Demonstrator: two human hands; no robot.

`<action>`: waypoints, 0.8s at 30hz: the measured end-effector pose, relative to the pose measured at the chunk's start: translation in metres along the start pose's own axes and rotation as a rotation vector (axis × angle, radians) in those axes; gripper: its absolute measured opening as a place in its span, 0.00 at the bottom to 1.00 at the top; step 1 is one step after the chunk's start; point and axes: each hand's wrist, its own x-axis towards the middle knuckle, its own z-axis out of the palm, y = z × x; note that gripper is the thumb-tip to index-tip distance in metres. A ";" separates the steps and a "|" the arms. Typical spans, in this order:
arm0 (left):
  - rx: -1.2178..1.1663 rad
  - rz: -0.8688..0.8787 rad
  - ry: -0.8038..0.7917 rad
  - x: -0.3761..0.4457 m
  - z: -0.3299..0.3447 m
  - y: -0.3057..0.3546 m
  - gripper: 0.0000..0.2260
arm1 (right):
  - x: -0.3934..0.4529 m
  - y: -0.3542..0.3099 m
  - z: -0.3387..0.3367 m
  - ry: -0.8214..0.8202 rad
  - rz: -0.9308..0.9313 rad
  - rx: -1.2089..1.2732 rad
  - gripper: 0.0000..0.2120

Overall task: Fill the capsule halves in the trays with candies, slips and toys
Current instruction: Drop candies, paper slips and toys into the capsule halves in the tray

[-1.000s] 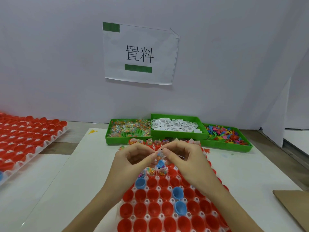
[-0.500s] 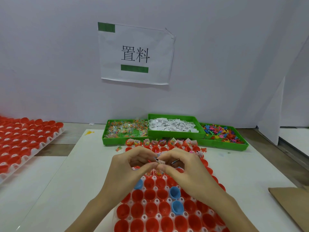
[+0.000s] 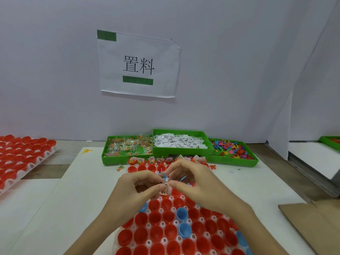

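Above the near tray (image 3: 161, 240) of red capsule halves, the left hand (image 3: 128, 192) and right hand (image 3: 195, 183) pinch one small candy packet (image 3: 166, 188) between their fingers. Bare white surface (image 3: 60, 199) lies open on both sides. Three green bins (image 3: 184, 153) stand behind; the tray's front edge runs out of view.

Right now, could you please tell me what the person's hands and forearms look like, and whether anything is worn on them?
Both the left hand and the right hand are bare: no gloves, rings, watch or bracelets are visible. The forearms are uncovered as far as the bottom edge of the head view, with no sleeves in sight. The fingers are slim, and no nail polish can be made out.
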 end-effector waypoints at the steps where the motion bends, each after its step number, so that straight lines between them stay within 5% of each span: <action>1: -0.005 -0.004 0.004 0.000 0.000 0.000 0.04 | 0.006 0.003 -0.008 0.024 0.010 -0.015 0.06; 9: -0.005 -0.017 0.050 0.002 -0.005 -0.003 0.02 | 0.073 0.109 -0.097 0.434 0.417 -0.226 0.09; 14: 0.005 -0.016 0.057 0.003 -0.006 -0.006 0.02 | 0.081 0.180 -0.112 0.273 0.553 -0.606 0.16; 18: 0.004 -0.024 0.063 0.003 -0.007 -0.006 0.03 | 0.082 0.205 -0.117 0.111 0.612 -0.755 0.13; 24: 0.025 -0.029 0.069 0.003 -0.009 -0.006 0.02 | 0.086 0.209 -0.112 0.207 0.627 -0.807 0.08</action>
